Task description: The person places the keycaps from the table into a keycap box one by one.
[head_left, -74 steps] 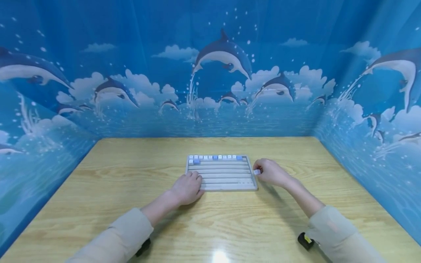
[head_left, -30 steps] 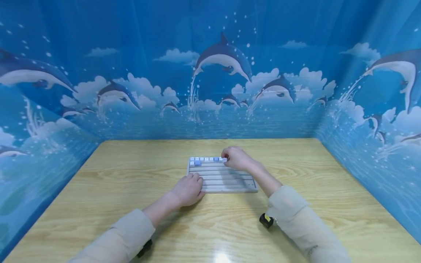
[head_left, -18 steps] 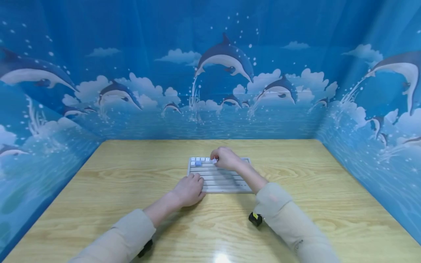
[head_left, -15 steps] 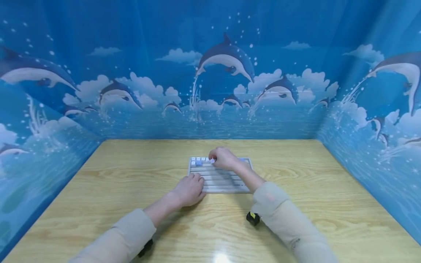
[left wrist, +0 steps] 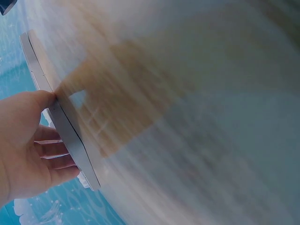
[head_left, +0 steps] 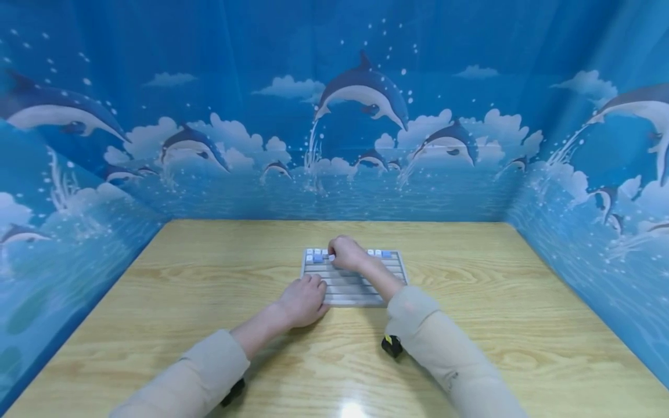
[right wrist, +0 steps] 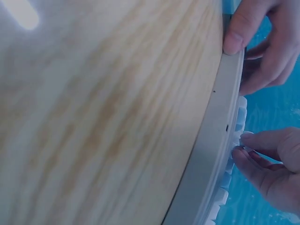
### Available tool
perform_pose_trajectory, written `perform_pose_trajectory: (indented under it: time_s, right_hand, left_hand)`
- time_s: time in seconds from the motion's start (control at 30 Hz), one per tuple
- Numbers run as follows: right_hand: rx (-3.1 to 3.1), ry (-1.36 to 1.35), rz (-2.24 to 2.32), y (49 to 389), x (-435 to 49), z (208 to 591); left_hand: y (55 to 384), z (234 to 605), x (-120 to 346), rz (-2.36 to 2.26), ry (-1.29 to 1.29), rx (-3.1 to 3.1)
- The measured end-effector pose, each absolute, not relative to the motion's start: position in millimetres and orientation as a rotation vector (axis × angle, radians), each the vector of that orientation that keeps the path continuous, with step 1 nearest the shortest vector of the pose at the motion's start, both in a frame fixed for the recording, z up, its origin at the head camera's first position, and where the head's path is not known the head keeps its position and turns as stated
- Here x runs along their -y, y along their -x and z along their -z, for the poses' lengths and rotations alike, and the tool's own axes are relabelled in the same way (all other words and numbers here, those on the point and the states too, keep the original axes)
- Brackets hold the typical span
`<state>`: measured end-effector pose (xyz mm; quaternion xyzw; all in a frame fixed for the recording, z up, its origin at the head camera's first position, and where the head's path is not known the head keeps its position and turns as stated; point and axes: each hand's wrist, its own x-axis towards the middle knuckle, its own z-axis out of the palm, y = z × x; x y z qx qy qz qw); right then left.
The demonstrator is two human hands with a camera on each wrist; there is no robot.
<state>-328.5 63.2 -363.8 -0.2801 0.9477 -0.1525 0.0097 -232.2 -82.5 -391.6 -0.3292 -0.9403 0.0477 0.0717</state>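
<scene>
A pale grey keyboard-shaped tray (head_left: pixel 347 289) with ridged rows lies on the table, white and blue keycaps standing along its far row. At its front left corner my left hand (head_left: pixel 303 299) grips it; in the left wrist view the thumb presses the tray's front edge (left wrist: pixel 70 129) and the fingers reach over the top. My right hand (head_left: pixel 347 254) is over the far row and pinches a white keycap (head_left: pixel 331 258) between thumb and fingertips, just right of a blue keycap (head_left: pixel 317 258) in the second row. That hand hides the middle of the far row.
Wood-patterned tabletop (head_left: pixel 209 267) surrounds the tray. A blue dolphin-print curtain (head_left: pixel 251 191) encloses the back and both sides. A black wrist device (head_left: pixel 392 346) hangs under the right sleeve, another (head_left: pixel 233 392) under the left.
My right hand has carried the white keycap from beside the tray's right edge over the far row, then leftward along it. The left hand keeps its grip on the front left corner.
</scene>
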Motion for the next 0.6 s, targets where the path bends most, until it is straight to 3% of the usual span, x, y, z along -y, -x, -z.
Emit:
perform_pose_trajectory:
  time_s: [0.6]
  right_hand:
    - [-2.970, 0.734, 0.306, 339.1, -45.6, 371.2]
  left_hand:
    - [233.2, 391.2, 82.9, -0.180, 0.979, 2.841]
